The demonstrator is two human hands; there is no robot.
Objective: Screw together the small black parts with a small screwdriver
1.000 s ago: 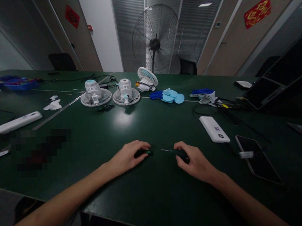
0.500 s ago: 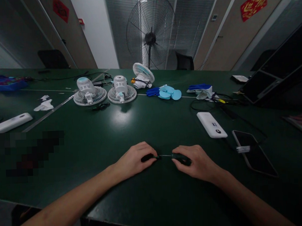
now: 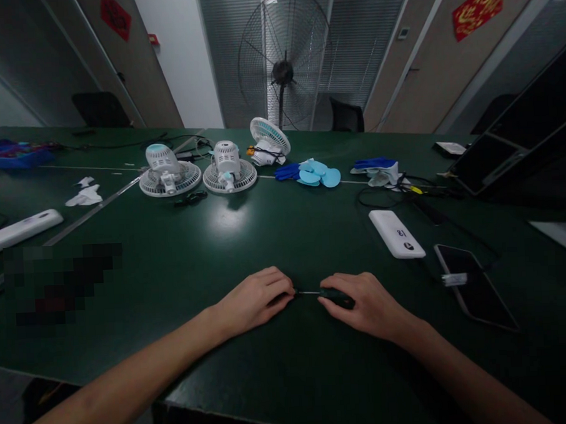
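My right hand point(image 3: 364, 299) is closed round the dark handle of a screwdriver point(image 3: 336, 296) low over the green table point(image 3: 290, 368). The thin metal shaft points left, towards my left hand point(image 3: 261, 297). There the thumb and fingers pinch together at the shaft's far end. A small dark bit shows at these fingertips; what it is stays hidden by the fingers. Both forearms come in from the lower corners, with the hands close to the tabletop.
Two white fans point(image 3: 228, 167) lie face down, and a third fan point(image 3: 268, 141) leans behind. Nearby are light-blue fan blades point(image 3: 317, 173) and blue gloves point(image 3: 375, 164). To the right lie a white power bank point(image 3: 396, 234) and a phone point(image 3: 476, 288) with cables.
My left fingers have closed in more, hiding most of the dark thing in them. My right hand has shifted slightly left. Something skin-toned at the far right edge has gone from view.
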